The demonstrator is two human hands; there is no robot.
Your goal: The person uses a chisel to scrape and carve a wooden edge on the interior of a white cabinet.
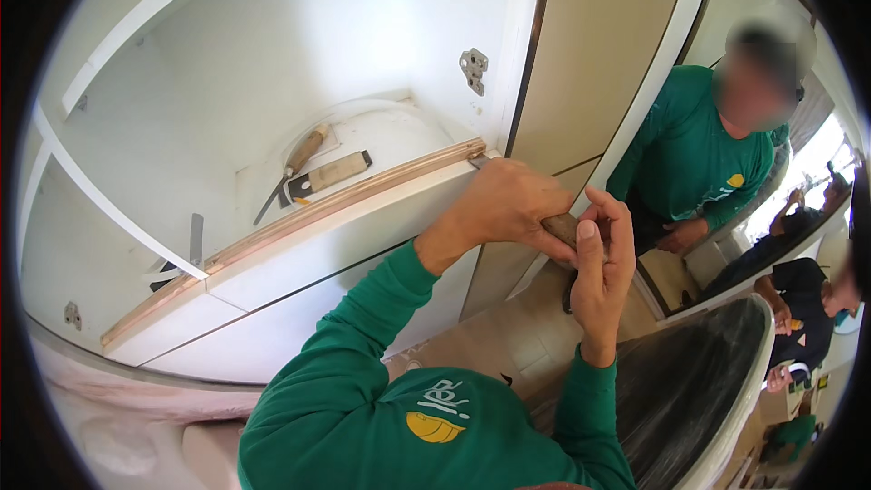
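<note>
My left hand (508,204) is wrapped round a chisel with a wooden handle (562,228). The chisel's flat metal tip (478,161) meets the right end of a bare wood strip (363,195) along the cabinet's front edge. My right hand (603,259) is at the butt of the handle, thumb and fingers stretched upward and apart, with the palm turned toward it. Behind the strip, inside the white cabinet, lie a second wooden-handled tool (307,151) with a thin dark blade and a wooden block-shaped tool (334,174) with dark ends.
White cabinet dividers (118,195) rise at the left, and a metal hinge plate (474,71) is fixed to the side wall. A person in green (699,145) stands at the right. Below, a plastic-wrapped dark panel (676,390) lies by my right forearm. More people (807,308) are farther right.
</note>
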